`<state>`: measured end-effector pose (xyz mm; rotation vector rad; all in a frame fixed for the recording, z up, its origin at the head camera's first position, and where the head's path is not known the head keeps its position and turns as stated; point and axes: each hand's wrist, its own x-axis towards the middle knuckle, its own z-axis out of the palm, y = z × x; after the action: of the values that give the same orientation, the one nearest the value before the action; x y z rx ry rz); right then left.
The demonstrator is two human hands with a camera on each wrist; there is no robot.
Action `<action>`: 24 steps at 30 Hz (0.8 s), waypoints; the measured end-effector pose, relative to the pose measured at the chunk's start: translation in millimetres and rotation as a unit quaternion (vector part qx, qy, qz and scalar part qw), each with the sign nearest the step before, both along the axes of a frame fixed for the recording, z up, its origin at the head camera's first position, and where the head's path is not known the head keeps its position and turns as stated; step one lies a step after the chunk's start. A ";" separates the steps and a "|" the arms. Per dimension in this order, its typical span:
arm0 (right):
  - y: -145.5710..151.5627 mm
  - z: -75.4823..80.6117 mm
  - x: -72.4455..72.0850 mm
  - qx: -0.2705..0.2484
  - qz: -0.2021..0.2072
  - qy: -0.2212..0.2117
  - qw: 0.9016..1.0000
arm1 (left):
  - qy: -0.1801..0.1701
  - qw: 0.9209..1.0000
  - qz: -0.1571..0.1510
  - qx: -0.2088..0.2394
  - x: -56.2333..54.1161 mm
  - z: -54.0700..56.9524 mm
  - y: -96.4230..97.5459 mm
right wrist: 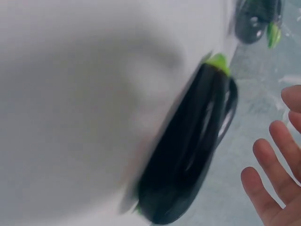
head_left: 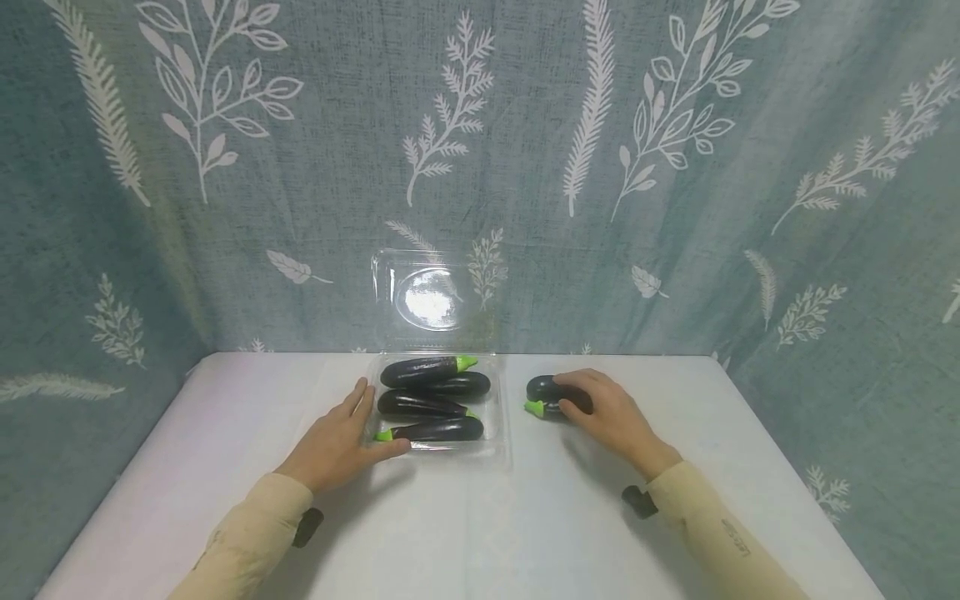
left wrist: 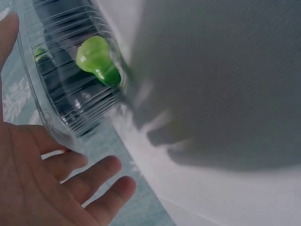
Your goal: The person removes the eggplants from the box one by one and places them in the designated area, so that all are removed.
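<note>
Several dark eggplants (head_left: 420,372) with green caps lie in a clear plastic clamshell container (head_left: 457,447). My left hand (head_left: 336,437) is at the container's left side, thumb at the front corner and fingers along the side. In the left wrist view the fingers spread loosely beside the ribbed wall (left wrist: 75,134), with a green cap (left wrist: 96,55) showing through it. To the right, my right hand (head_left: 611,412) is over two more eggplants (head_left: 542,387), partly hiding them. The right wrist view shows its fingers (right wrist: 275,155) loosely extended beside the pair, the nearer eggplant (right wrist: 183,146) overlapping the other.
The container's transparent lid (head_left: 386,300) stands raised at the back, against a grey-green leaf-patterned curtain (head_left: 337,125). Curtain also borders both sides of the white table (head_left: 465,525). Each wrist carries a small black device (head_left: 639,502).
</note>
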<state>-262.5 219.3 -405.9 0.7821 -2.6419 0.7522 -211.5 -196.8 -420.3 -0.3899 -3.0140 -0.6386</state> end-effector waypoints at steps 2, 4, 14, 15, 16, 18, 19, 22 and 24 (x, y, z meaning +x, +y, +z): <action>-6.8 4.5 0.2 -0.004 0.004 -0.004 1.000 | -0.003 1.000 -0.001 -0.001 -0.6 0.9 0.7; -14.1 8.7 0.0 -0.008 0.008 -0.002 1.000 | -0.007 1.000 -0.002 -0.001 -0.7 2.8 1.2; -62.9 30.3 -5.4 -0.031 0.044 -0.007 0.999 | -0.011 1.000 0.006 0.014 2.8 5.3 -2.5; -67.1 31.9 -6.0 -0.029 0.047 -0.001 0.998 | -0.010 1.000 0.006 0.014 2.5 4.2 -2.9; -71.2 33.4 -6.6 -0.027 0.049 0.003 0.998 | -0.009 1.000 0.005 0.016 2.2 3.4 -3.1; -79.1 36.0 -8.1 -0.019 0.054 0.009 0.998 | -0.009 1.000 0.004 0.017 1.5 1.5 -3.5; -82.7 37.0 -8.7 -0.017 0.056 0.010 0.998 | -0.008 1.000 0.004 0.017 1.1 0.6 -3.7; -93.3 38.5 -11.9 -0.005 0.057 0.014 0.998 | -0.008 1.000 0.004 0.014 0.2 -2.0 -3.9; -99.6 39.1 -14.6 -0.004 0.060 0.016 0.998 | -0.007 1.000 0.004 0.011 0.0 -3.1 -3.8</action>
<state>-277.1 119.7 -366.8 0.9493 -2.5819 0.7728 -211.5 -200.6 -423.4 -0.3749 -3.0178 -0.6766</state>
